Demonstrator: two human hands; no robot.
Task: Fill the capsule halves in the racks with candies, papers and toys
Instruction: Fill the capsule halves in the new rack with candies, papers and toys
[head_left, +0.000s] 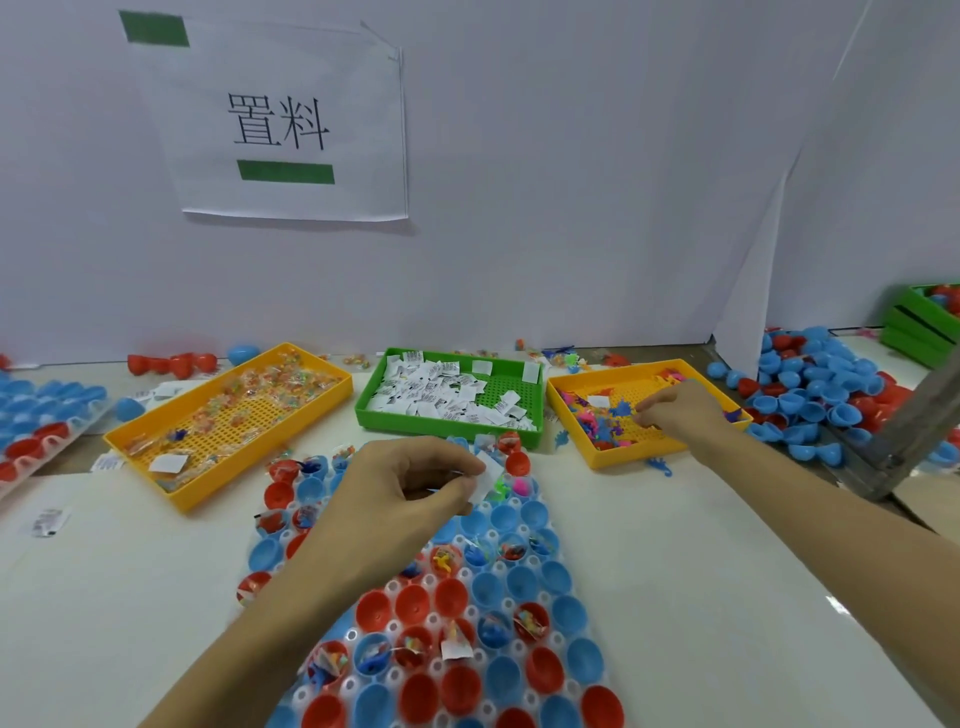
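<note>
A person sat at a pale table (649, 545), both bare forearms stretched forward over the work. The left hand (410, 483) hovered palm-down above the far end of a white rack (519, 623), its fingers curled inward and its thumb and forefinger pinching a small white paper slip (488, 475). The left forearm ran diagonally from the lower left edge up across the rack, hiding several of its pockets.

The right arm reached further out and to the right, wrist bent slightly down, with the right hand (675, 408) inside the right yellow tray (618, 457). Its fingertips were drawn together among the small coloured toys (605, 423) there; whether they had actually caught one, I could not tell.

The rack lay directly before the person and held red and blue capsule halves (457, 592), open side up. Some held toys, candies and papers, and many were bare inside.

Beyond the rack stood three trays in a row: a left yellow tray (332, 400) of wrapped candies (260, 384), a green tray (519, 431) of folded papers (436, 389) in the middle, and the toy tray on the right. A heap of loose capsule halves (810, 389) lay at the far right, and a printed sign (280, 124) hung on the white wall behind.
</note>
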